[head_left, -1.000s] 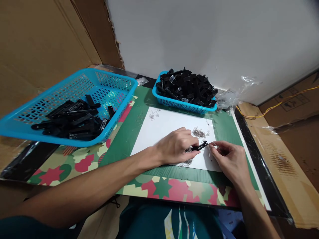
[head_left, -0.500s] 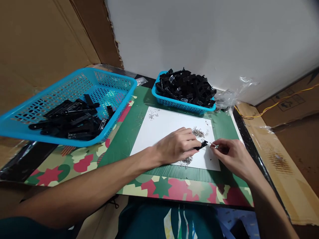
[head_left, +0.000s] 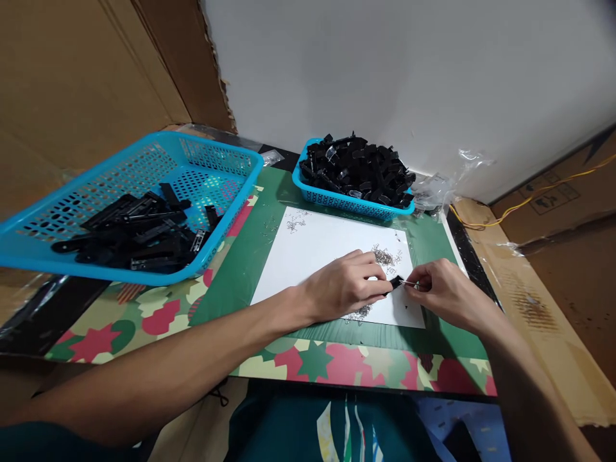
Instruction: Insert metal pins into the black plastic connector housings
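Observation:
My left hand [head_left: 353,285] is closed around a small black plastic part [head_left: 396,282], whose end sticks out to the right past the fingertips. Between the thumb and fingers of my right hand [head_left: 440,289] is a thin metal pin-like tool [head_left: 410,283], its tip at the end of the black part. Whether the tip is inside the part I cannot tell. Beneath both lies a white sheet [head_left: 317,250]. On it, beyond my left hand, is a pile of tiny wire springs [head_left: 384,256]; another small pile [head_left: 360,313] shows partly from under that hand.
A large blue basket [head_left: 240,212] with black plastic parts stands at the left. Behind the sheet is a smaller blue basket [head_left: 346,202] heaped with black parts. Clear plastic bags [head_left: 436,189] lie beside it. Scattered bits of wire [head_left: 296,222] lie on the sheet's far left corner.
My right hand has moved slightly left, bringing the thin tool against the black part's end. The part has shifted a little in my left hand, with less of it showing.

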Demonstrator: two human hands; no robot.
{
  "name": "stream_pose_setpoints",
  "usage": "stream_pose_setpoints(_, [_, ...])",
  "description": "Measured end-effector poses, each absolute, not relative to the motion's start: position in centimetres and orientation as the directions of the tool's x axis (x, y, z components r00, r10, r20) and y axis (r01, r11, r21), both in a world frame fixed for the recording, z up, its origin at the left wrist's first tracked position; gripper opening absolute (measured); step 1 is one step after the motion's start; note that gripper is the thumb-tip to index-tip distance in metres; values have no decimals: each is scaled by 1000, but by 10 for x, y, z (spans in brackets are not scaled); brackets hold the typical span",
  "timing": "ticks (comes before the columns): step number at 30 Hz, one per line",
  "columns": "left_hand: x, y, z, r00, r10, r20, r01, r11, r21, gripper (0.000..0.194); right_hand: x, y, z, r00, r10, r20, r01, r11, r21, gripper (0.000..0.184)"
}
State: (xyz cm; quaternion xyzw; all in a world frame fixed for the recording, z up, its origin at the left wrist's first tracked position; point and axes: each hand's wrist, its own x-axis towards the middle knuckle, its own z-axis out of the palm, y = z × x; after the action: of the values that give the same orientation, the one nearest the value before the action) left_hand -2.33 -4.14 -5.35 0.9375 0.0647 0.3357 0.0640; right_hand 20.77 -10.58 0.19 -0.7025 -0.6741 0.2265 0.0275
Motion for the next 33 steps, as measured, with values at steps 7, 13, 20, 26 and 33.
stream_pose_setpoints(7, [-23,-43,-54,772,166,614,76,-983,170,10,211,-106,4,-41,950,-311,930,-77,-359,20])
stream_pose_setpoints(13, [-23,-44,-53,785,156,600,68,-984,166,10,209,-103,2,-23,958,-286,923,-89,-374,21])
stream_pose_setpoints(20, [-22,-44,-53,791,174,587,78,-980,185,11,210,-105,-4,32,967,-254,871,-152,-467,26])
stream_pose_setpoints(26, [-22,-44,-54,761,222,610,103,-969,223,12,214,-111,-13,43,977,-207,783,-162,-601,35])
stream_pose_setpoints(33, [-22,-43,-55,764,262,589,117,-955,274,14,216,-115,-15,28,984,-175,776,-132,-616,40])
